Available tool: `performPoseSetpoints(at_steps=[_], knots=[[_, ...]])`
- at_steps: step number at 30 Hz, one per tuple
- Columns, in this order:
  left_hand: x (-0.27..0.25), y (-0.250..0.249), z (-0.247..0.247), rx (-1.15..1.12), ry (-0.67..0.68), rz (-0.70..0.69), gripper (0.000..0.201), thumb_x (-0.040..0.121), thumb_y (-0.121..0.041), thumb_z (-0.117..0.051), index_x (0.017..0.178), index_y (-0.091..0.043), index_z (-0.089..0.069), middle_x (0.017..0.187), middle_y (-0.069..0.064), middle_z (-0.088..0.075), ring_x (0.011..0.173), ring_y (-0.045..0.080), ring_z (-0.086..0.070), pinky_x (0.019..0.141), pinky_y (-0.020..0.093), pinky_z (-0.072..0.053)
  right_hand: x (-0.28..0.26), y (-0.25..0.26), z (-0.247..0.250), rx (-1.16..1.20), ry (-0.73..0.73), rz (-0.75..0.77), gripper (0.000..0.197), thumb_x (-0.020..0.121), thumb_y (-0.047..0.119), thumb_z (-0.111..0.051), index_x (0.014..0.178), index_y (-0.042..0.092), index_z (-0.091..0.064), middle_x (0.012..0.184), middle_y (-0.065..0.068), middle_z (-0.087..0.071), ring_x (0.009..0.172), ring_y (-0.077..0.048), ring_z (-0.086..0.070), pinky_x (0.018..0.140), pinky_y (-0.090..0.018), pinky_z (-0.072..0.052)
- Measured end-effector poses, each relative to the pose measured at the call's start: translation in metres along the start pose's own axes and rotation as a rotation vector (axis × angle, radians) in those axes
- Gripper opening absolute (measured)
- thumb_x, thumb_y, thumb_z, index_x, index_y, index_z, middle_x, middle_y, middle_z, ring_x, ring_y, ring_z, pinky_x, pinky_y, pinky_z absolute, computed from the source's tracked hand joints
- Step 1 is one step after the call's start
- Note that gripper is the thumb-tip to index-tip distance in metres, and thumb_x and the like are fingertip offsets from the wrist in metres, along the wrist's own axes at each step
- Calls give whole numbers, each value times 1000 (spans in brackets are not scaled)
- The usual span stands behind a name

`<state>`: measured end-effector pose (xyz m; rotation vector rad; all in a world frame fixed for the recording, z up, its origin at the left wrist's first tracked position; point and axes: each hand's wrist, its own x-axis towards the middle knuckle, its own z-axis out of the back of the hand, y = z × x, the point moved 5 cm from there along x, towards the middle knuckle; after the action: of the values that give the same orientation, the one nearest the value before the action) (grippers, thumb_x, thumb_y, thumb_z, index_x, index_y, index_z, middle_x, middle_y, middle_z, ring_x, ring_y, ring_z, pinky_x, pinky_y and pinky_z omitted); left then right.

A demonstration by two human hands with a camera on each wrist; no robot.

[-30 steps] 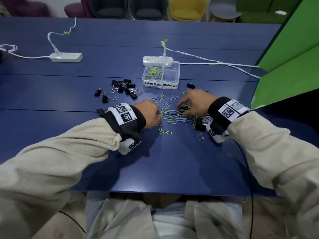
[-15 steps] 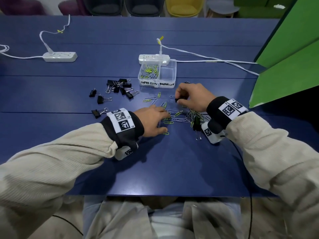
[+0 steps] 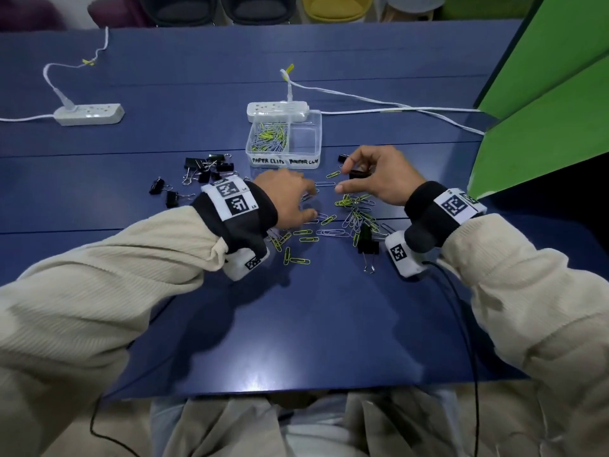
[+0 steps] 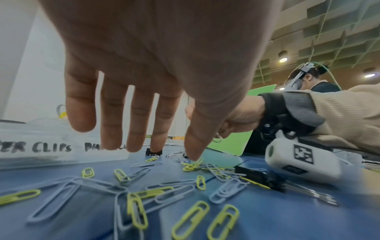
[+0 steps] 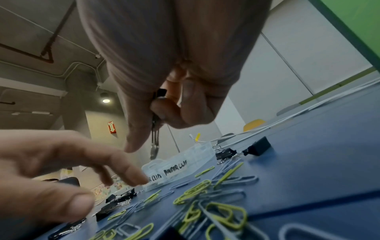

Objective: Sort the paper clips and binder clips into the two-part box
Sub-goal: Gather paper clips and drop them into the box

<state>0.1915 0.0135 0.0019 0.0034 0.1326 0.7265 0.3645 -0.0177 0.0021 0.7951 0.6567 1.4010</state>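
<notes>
The clear two-part box point(image 3: 319, 140) stands mid-table; its left part holds paper clips point(image 3: 268, 138), its right part looks bare. My right hand point(image 3: 344, 176) pinches a black binder clip point(image 5: 161, 92) just in front of the box's right corner, its wire handles hanging down. My left hand point(image 3: 311, 202) hovers open, fingers point(image 4: 133, 121) straight, over loose green and silver paper clips point(image 3: 356, 209). One binder clip point(image 3: 366, 240) lies among them, another point(image 3: 342, 157) by the box. More binder clips point(image 3: 207, 166) lie in a group to the left.
A white power strip point(image 3: 278, 110) touches the box's far side, its cable running right. A second strip point(image 3: 89, 114) lies far left. A green panel point(image 3: 543, 110) stands at the right. Chairs line the table's far edge.
My right hand picked a binder clip out of the mixed pile and carried it forward toward the box. My left hand slid forward over the paper clips.
</notes>
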Motion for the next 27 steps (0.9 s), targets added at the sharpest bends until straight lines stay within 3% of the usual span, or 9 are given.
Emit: performPoseSetpoints(at_steps=[4,8,11,14,18,20,23,25,27], knots=[[30,6,2,-2,50,0,49,87,-48,-53,128,-22,-51,126,7,-57,116,30,-53,91,40,-47,2,-11,-5,29,117,-84,27,65,27,-89,81,18,-69,68,5,-60,46,2,-47,45,-10,-36],[55,1,1,-82,73,-35,43,91,-29,-51,133,-20,-46,130,9,-53,119,30,-50,95,40,-44,-1,-13,-8,160,225,-164,28,72,12,-83,96,11,-68,72,-3,-58,45,-7,-46,41,-20,-37],[67,-9,-5,-112,102,-98,40,90,-21,-49,129,-14,-47,126,12,-52,117,32,-49,96,42,-42,-3,-13,-4,311,215,-170,23,83,9,-73,104,5,-65,71,0,-60,58,-13,-56,43,-23,-46],[78,-18,-9,-101,113,-188,45,88,-21,-43,132,-9,-47,134,16,-49,117,37,-51,98,46,-42,-5,-14,9,331,149,-163,19,89,1,-64,108,-1,-62,77,-7,-63,64,-18,-64,45,-24,-52],[84,-30,-14,-20,104,-284,77,76,-43,-7,144,-19,-36,141,18,-43,108,43,-55,94,48,-44,-6,-28,33,185,-1,-198,9,89,4,-65,96,9,-66,80,-16,-69,61,-18,-69,46,-24,-53],[83,-32,-20,30,121,-310,85,71,-44,0,146,-21,-33,146,18,-37,120,42,-48,101,48,-39,-5,-44,48,5,-93,-250,9,85,8,-66,87,17,-67,74,-10,-71,61,-17,-69,47,-23,-52],[81,-35,-19,53,123,-316,72,82,-40,-9,147,-17,-31,151,14,-33,131,38,-40,106,49,-36,-3,-61,57,-273,-36,-348,8,80,15,-68,86,19,-72,69,0,-71,59,-11,-64,48,-15,-45],[83,-39,-17,64,125,-318,55,94,-26,-28,148,-18,-26,155,8,-27,136,33,-34,106,48,-36,-3,-64,58,-397,28,-359,10,79,19,-70,88,23,-74,78,1,-74,64,-9,-62,59,-16,-42],[83,-42,-17,66,144,-338,53,95,-20,-33,148,-16,-27,155,5,-27,137,30,-34,106,47,-37,-4,-62,60,-449,43,-345,15,80,21,-71,95,24,-73,94,0,-74,79,-13,-62,72,-20,-41]])
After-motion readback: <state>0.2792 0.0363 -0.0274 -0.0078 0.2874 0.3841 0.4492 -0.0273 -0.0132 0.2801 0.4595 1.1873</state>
